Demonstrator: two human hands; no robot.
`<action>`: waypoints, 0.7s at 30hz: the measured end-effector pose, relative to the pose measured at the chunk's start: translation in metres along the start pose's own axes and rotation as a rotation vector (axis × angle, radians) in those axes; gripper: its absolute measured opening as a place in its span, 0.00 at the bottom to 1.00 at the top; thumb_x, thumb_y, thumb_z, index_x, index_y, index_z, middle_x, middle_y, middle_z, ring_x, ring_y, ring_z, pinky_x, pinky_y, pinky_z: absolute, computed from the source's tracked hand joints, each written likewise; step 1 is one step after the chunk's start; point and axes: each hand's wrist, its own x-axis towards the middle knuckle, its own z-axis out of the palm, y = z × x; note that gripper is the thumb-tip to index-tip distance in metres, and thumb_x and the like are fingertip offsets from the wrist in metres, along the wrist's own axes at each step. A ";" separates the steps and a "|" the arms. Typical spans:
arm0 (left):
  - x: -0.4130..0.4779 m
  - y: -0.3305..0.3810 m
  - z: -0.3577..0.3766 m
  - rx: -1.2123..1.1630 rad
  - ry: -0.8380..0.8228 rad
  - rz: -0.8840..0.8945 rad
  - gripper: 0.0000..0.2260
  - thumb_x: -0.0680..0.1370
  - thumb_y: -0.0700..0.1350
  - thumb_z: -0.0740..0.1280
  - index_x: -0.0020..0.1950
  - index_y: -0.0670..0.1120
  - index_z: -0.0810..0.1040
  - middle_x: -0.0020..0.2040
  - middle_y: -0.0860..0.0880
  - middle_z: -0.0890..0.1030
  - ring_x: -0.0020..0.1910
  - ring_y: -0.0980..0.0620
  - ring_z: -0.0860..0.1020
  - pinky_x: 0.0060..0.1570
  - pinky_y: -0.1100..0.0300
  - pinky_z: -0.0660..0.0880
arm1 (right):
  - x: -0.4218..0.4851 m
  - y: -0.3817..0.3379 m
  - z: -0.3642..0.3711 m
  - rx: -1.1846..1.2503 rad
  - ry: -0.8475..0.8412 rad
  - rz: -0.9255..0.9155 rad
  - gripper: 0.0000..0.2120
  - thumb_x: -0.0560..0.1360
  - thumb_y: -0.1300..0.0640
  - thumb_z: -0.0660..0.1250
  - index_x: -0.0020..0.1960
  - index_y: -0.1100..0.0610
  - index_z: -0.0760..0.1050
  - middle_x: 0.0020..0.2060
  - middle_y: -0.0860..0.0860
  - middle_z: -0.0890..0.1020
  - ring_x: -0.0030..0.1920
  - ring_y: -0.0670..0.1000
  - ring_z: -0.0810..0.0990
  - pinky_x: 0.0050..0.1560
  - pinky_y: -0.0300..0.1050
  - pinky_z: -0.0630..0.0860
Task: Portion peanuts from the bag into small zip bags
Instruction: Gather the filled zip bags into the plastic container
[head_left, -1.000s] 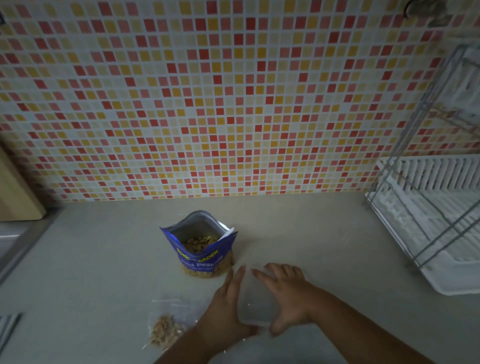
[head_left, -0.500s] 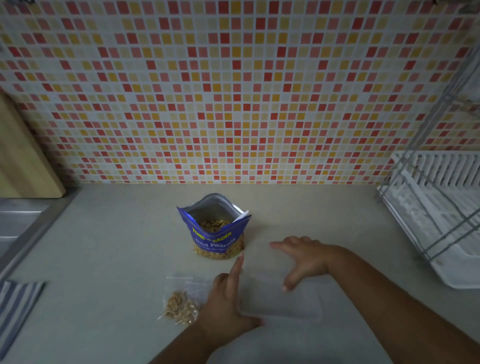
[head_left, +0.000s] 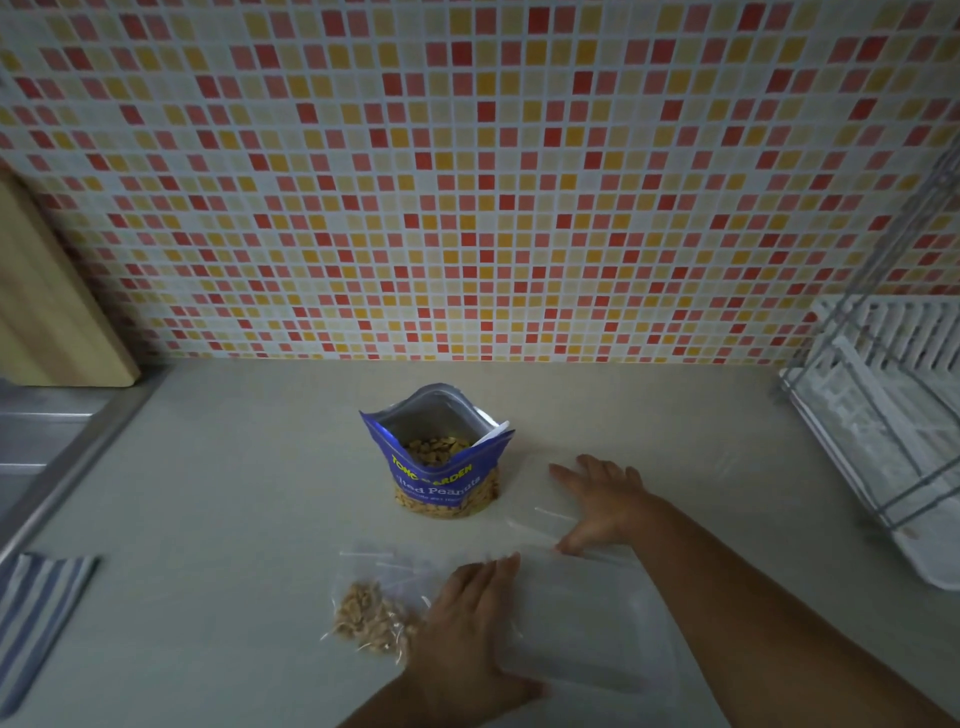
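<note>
An open blue peanut bag (head_left: 441, 480) stands upright on the counter with peanuts visible inside. A small zip bag (head_left: 375, 610) holding a portion of peanuts lies flat in front of it, to the left. My left hand (head_left: 467, 629) lies over the left edge of a clear flat pack of zip bags (head_left: 592, 639), its thumb hooked at the pack's near edge. My right hand (head_left: 602, 501) rests palm down, fingers spread, on an empty clear zip bag (head_left: 535, 499) just right of the peanut bag.
A white dish rack (head_left: 883, 441) fills the right side. A wooden board (head_left: 57, 301) leans on the tiled wall at the left, above a steel sink (head_left: 47, 441). A striped cloth (head_left: 36, 618) lies at the near left.
My right hand has left the clear pack and moved away and to the right onto an empty bag beside the peanut bag. The left hand stays on the pack.
</note>
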 end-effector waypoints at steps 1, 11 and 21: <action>0.000 0.002 0.000 0.017 -0.008 -0.009 0.51 0.55 0.76 0.63 0.67 0.42 0.70 0.61 0.50 0.79 0.59 0.53 0.68 0.65 0.63 0.60 | 0.001 0.001 0.003 -0.014 0.004 -0.004 0.53 0.61 0.35 0.72 0.76 0.40 0.44 0.77 0.53 0.46 0.77 0.58 0.47 0.74 0.62 0.47; -0.007 0.004 0.011 0.086 0.017 0.023 0.51 0.54 0.73 0.62 0.72 0.47 0.64 0.69 0.44 0.72 0.66 0.45 0.73 0.64 0.53 0.70 | -0.009 -0.001 0.010 0.126 0.149 -0.041 0.43 0.64 0.38 0.70 0.74 0.41 0.55 0.75 0.49 0.55 0.75 0.55 0.54 0.73 0.56 0.52; -0.013 -0.076 -0.036 -0.016 0.209 -0.349 0.22 0.66 0.58 0.59 0.54 0.52 0.81 0.51 0.49 0.82 0.57 0.48 0.77 0.57 0.57 0.61 | -0.033 -0.093 0.012 0.243 0.103 -0.261 0.22 0.69 0.46 0.67 0.63 0.44 0.73 0.61 0.50 0.78 0.66 0.53 0.67 0.67 0.48 0.62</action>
